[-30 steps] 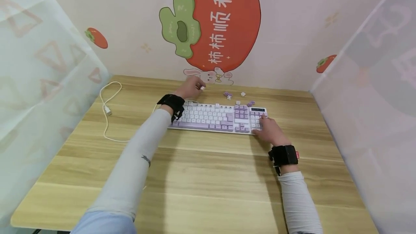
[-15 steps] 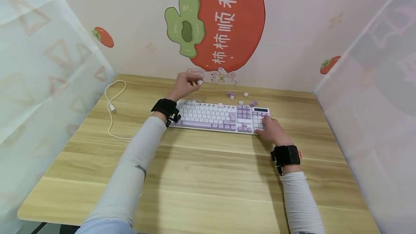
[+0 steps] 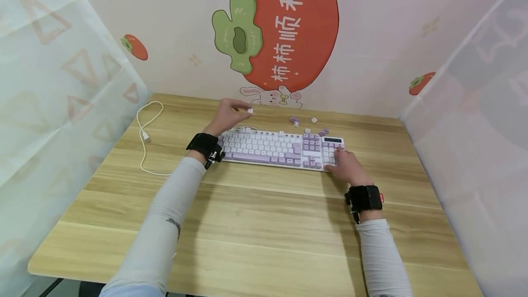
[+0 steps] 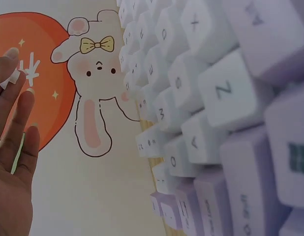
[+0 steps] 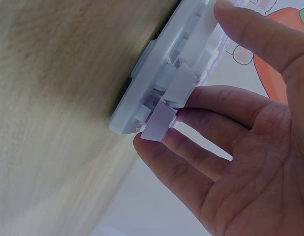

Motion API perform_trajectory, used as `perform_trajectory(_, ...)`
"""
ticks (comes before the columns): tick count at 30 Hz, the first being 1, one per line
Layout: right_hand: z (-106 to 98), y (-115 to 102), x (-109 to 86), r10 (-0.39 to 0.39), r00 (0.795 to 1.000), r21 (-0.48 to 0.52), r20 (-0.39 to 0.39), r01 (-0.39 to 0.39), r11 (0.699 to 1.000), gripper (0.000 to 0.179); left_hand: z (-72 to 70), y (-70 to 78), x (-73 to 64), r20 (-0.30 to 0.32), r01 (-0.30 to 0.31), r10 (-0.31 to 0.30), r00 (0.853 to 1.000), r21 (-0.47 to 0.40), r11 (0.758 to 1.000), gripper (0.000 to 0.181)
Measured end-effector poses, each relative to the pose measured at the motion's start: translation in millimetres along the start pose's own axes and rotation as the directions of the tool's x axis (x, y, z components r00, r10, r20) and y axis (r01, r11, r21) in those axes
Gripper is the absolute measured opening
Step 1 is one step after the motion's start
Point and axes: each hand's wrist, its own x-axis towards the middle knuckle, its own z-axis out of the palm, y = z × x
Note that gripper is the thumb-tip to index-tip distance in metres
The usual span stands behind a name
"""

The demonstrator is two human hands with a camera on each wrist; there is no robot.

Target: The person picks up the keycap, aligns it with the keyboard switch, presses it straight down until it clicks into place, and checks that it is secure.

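Between thumb and fingertips my left hand (image 3: 227,114) pinches a small white keycap (image 3: 250,111), held above the table behind the keyboard's left part. The other fingers of that hand (image 4: 16,162) are extended in the left wrist view, with the white keycap (image 4: 11,79) at the tips. A white and purple keyboard (image 3: 264,149) lies flat on the table. At its right end rests my right hand (image 3: 348,167), thumb near the front edge and fingers on the number keys. The right wrist view shows those fingers (image 5: 167,167) loosely extended, touching a pale purple corner keycap (image 5: 159,123).
Loose purple and white keycaps (image 3: 295,121) lie behind the keyboard, with a single white keycap (image 3: 314,120) beside them and purple keycaps (image 3: 324,132) further right. A white cable (image 3: 142,159) with a USB plug (image 3: 145,136) loops at the left. Printed cloth walls surround the wooden table (image 3: 264,223).
My left hand, pinching the white keycap, has risen from near the table surface, shifted left, then dropped slightly. The right hand stays on the keyboard. The head view has shifted a little.
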Motion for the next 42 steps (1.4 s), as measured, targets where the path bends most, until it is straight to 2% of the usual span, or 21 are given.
perform_trajectory(4, -0.6, 0.6, -2.1, -0.011, 1.0, -0.009, -0.012, 0.011, 1.0, 0.037, 0.4, -4.6, -1.8, 0.007, 0.007, -0.007, 1.0, -0.008, 1.0, 0.021)
perform_trajectory(8, -0.3, 1.8, -2.3, -0.006, 1.0, -0.003, -0.009, 0.006, 1.0, 0.035, -0.5, -8.8, -3.3, 0.024, -0.013, 0.014, 1.0, -0.012, 1.0, 0.02)
perform_trajectory(13, -1.4, 2.0, 0.0, -0.004, 1.0, 0.007, -0.012, 0.004, 1.0, 0.035, -0.3, -11.1, -4.2, 0.035, -0.072, 0.072, 0.997, 0.011, 0.997, 0.018)
perform_trajectory(17, -1.7, 0.1, 1.9, -0.004, 1.0, 0.0, -0.013, 0.004, 1.0, 0.033, -0.3, -5.3, -5.5, 0.041, -0.097, 0.096, 0.995, 0.014, 0.995, 0.018)
perform_trajectory(23, -2.4, -2.4, 3.1, 0.006, 1.0, -0.003, -0.006, -0.006, 1.0, 0.035, -1.5, 6.2, -7.9, 0.034, -0.086, 0.087, 0.996, -0.02, 0.996, 0.019)
perform_trajectory(26, -3.4, -2.0, 3.1, 0.01, 1.0, 0.002, -0.006, -0.01, 1.0, 0.04, 2.1, 9.5, -5.9, 0.036, -0.067, 0.067, 0.997, -0.006, 0.998, 0.018)
perform_trajectory(30, -3.9, -0.3, 3.6, 0.012, 1.0, 0.005, -0.012, -0.012, 1.0, 0.041, 16.2, 16.5, 2.3, 0.112, -0.019, 0.013, 0.994, 0.057, 0.998, 0.02)
perform_trajectory(32, -3.6, 1.0, 3.9, 0.011, 1.0, 0.0, -0.01, -0.011, 1.0, 0.039, 27.2, 21.0, 7.8, 0.178, -0.005, -0.009, 0.984, 0.082, 0.997, 0.022)
perform_trajectory(34, -3.0, 1.8, 3.5, 0.011, 1.0, 0.006, -0.006, -0.011, 1.0, 0.039, 40.1, 24.4, 13.1, 0.25, 0.012, -0.034, 0.968, 0.09, 0.996, 0.026)
perform_trajectory(38, -2.3, 2.8, 3.1, 0.006, 1.0, 0.012, -0.002, -0.006, 1.0, 0.039, 67.2, 29.0, 21.9, 0.388, 0.052, -0.084, 0.918, 0.092, 0.994, 0.03)
perform_trajectory(40, -1.9, 2.9, 3.0, -0.002, 1.0, 0.004, -0.003, 0.002, 1.0, 0.038, 79.7, 31.1, 25.2, 0.435, 0.065, -0.104, 0.895, 0.103, 0.993, 0.029)
perform_trajectory(42, -1.8, 2.6, 3.0, -0.009, 1.0, -0.003, -0.003, 0.009, 1.0, 0.035, 91.0, 34.8, 28.3, 0.454, 0.075, -0.127, 0.882, 0.13, 0.989, 0.028)
